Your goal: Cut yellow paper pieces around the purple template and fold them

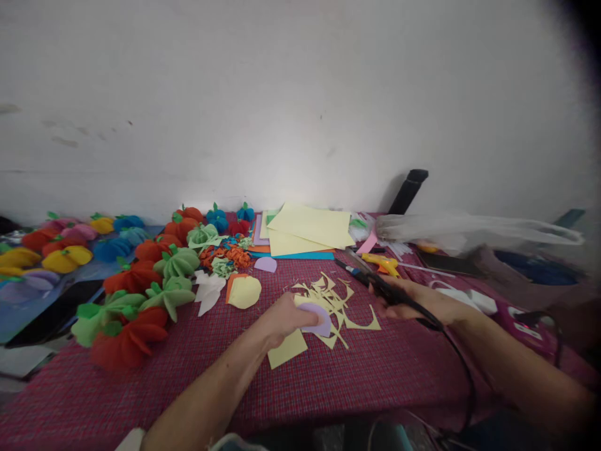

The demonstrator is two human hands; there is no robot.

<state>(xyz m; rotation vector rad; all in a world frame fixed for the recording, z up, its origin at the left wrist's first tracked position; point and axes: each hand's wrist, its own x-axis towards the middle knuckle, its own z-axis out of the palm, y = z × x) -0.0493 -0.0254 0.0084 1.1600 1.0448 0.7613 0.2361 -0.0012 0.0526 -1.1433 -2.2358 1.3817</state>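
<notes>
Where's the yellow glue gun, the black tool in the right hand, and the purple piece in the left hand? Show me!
Yellow glue gun (382, 264): head view, on its body.
Black tool (387, 289): head view, on its handle.
Purple piece (318, 317): head view, on its flat face.

Your cloth-covered table (375, 376) bears pumpkins (133, 280) at ten o'clock, sheets (310, 225) at twelve, scraps (334, 303) centrally, glue gun (385, 265) at one.
</notes>
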